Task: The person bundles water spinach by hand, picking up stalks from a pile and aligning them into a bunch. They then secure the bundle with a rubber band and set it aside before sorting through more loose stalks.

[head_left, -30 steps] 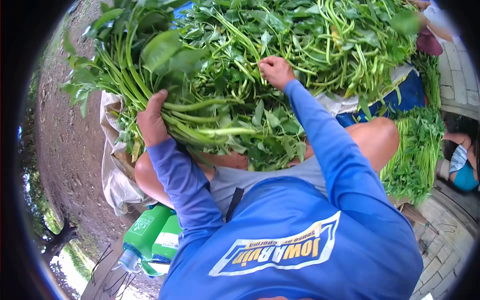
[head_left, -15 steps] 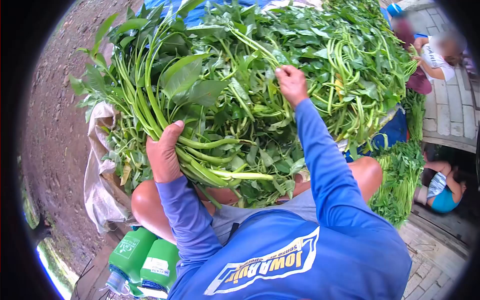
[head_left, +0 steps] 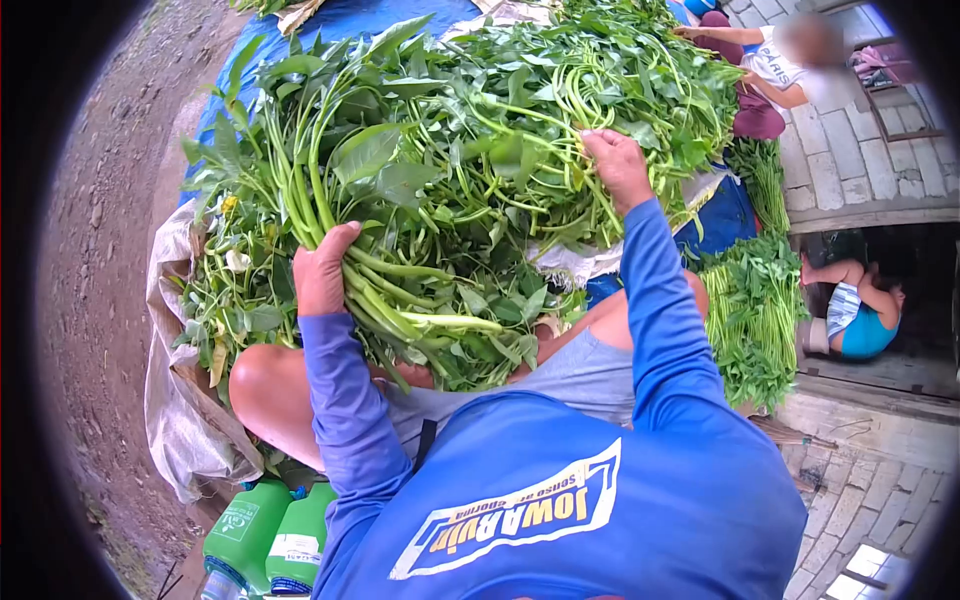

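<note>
My left hand (head_left: 322, 272) is closed around a thick bunch of water spinach (head_left: 395, 290), with its leaves pointing up and away and its cut stems toward my lap. To the right, my right hand (head_left: 620, 170) pinches a thin water spinach stem (head_left: 530, 140) at the edge of the big heap. The heap of loose water spinach (head_left: 620, 75) spreads in front of me, tangled and leafy. More leafy stems (head_left: 240, 310) lie below and left of the bunch, partly hidden by it.
A blue tarp (head_left: 400, 20) and a pale sack (head_left: 175, 400) lie under the greens. Stacked bundles (head_left: 750, 320) stand at the right. Green jugs (head_left: 245, 530) are beside my left knee. One person (head_left: 785, 75) handles greens at the far right; another person (head_left: 865, 310) sits lower right.
My right hand has moved right, away from the left-hand bunch, still pinching a stem. More pale sack shows under the heap. The view has shifted; my left hand keeps its bunch.
</note>
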`<state>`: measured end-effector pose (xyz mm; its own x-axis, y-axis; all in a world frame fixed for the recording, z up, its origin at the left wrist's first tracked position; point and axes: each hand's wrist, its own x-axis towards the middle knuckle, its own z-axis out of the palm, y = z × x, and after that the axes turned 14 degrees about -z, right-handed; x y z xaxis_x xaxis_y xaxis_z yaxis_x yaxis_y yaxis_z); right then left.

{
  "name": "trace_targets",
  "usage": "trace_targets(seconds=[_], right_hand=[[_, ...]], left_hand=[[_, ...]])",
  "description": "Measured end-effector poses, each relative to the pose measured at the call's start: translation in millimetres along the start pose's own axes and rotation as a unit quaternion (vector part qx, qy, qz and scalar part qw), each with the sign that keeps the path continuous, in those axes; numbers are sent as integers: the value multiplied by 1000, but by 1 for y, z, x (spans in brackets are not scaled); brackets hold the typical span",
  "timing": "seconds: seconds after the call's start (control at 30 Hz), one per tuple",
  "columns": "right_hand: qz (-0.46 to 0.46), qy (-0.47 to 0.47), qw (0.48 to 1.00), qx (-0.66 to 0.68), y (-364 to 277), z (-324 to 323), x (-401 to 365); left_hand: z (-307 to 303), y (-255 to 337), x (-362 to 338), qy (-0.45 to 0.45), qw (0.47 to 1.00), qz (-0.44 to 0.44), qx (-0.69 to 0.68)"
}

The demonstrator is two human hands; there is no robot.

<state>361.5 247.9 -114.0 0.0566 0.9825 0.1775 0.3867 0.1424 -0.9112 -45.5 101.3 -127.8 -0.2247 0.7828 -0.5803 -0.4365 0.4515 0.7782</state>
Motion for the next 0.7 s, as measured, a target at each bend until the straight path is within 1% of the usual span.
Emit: trace_targets(seconds=[0.03,0.07,0.13,0.17,0.2,0.27,0.3,0.33,0.4,0.43,0.47,0.5,0.57,0.6,0.67,0.7], right_hand=[[-54,2,998,26,0,-5,-2],[-32,5,998,56,-5,-16,1],[18,7,993,116,-35,-30,-9],[24,-9,985,168,-41,-32,-11],[18,2,981,195,-46,-34,-16],[1,22,969,248,-56,-32,-19],[7,10,953,303,-65,-42,-20],[-8,-5,959,284,-68,-36,-10],[-14,-6,972,235,-65,-39,-20],[-7,-21,973,232,-64,-43,-20],[-44,-21,970,236,-70,-41,-9],[-74,-20,967,242,-79,-38,-13],[-108,-5,968,227,-99,-33,-31],[-124,8,971,206,-112,-28,-34],[-147,24,975,163,-131,-13,-47],[-168,18,978,126,-140,-2,-54]], left_hand=[[1,-2,-3,1,1000,2,8],[3,-4,-2,4,1000,8,12],[2,-12,3,2,1000,-3,15],[0,-17,6,-6,1000,-8,26],[0,-20,7,-22,999,-23,23],[4,-27,11,-9,997,-49,54],[7,-31,13,-37,998,-43,14],[9,-34,14,-39,998,-37,23],[13,-39,10,-65,994,-85,18],[18,-40,9,-52,995,-80,33],[19,-46,17,-53,996,-47,55],[22,-46,20,-57,996,-39,53],[24,-52,20,-82,994,-53,56],[29,-57,21,-80,995,-42,42],[36,-54,14,-80,992,-73,65],[37,-59,18,-87,991,-85,57]])
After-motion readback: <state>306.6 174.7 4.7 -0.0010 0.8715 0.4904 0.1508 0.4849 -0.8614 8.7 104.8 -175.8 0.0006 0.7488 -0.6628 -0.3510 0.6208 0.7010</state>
